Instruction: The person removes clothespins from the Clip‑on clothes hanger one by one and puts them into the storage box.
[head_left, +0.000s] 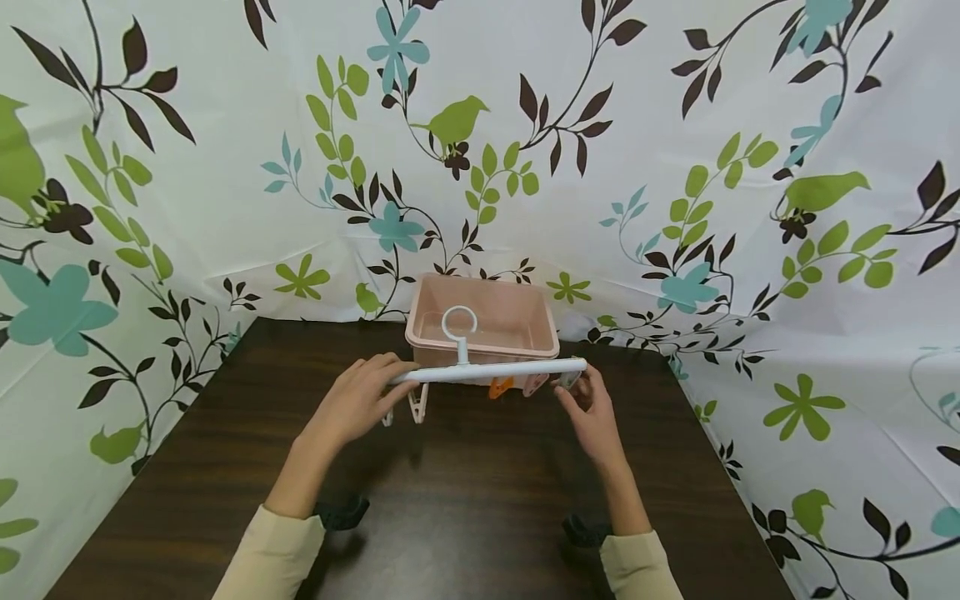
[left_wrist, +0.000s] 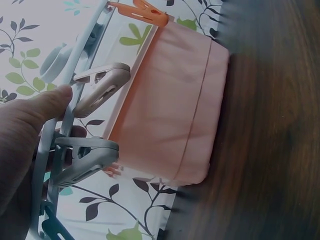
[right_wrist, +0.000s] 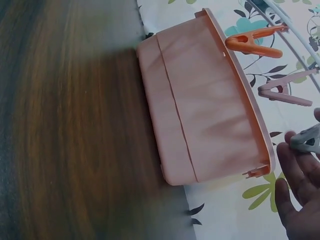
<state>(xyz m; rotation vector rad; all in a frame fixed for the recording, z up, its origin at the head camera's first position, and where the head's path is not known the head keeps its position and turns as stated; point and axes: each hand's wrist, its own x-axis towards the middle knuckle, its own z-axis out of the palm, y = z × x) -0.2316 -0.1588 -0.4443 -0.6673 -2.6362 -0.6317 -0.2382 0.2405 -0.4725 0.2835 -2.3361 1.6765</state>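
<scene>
A pale blue clip hanger [head_left: 495, 370] with a ring hook is held level above the table, in front of a pink bin. My left hand [head_left: 363, 396] grips its left end, the thumb pressed over the bar in the left wrist view. Beside that thumb hang a beige clothespin [left_wrist: 111, 86] and a grey-green clothespin [left_wrist: 90, 161]; part of a blue one [left_wrist: 56, 227] shows lower. At the other end, my right hand [head_left: 596, 421] pinches a grey clothespin [right_wrist: 307, 140]. An orange clothespin [right_wrist: 257, 48] and a pink clothespin [right_wrist: 287, 96] hang inward from it.
The pink bin [head_left: 517, 312] stands at the back of the dark wooden table [head_left: 465, 492], its rim just behind the hanger. A patterned white cloth [head_left: 570, 192] with leaves and birds rises behind and along both sides.
</scene>
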